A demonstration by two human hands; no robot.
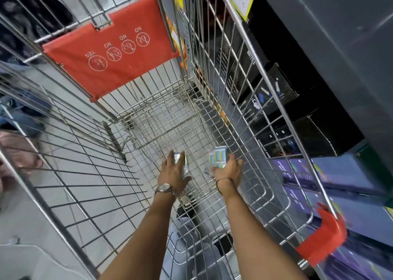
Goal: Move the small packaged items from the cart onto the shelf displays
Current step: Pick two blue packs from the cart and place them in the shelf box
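1. Packets first: two small packets are down in the wire shopping cart (244, 118), low on its floor, a bit past the middle toward 6 o'clock; one is in each hand.
2. The right packet (218, 158) has blue and yellow stripes and a clear plastic edge; the left packet (180, 162) looks shiny and see-through, but it is blurry, so I cannot tell more.
3. I think they are light, because one hand lifts each; the plastic looks smooth and maybe slippery, and thin enough to bend or crackle if squeezed hard.
4. A good place to hold looks like the two long sides, thumb on one side and fingers on the other.
5. The left hand (173, 176) is curled over its packet from above; the fingers are bent halfway round it and touch it.
6. The right hand (228, 170) has its packet at 11 o'clock from the palm; the fingers wrap its side, not wide open, not a tight fist.
7. No other packets show in the cart.
8. The shelf (319, 101) with dark boxes is at 3 o'clock, just beside the cart wall.
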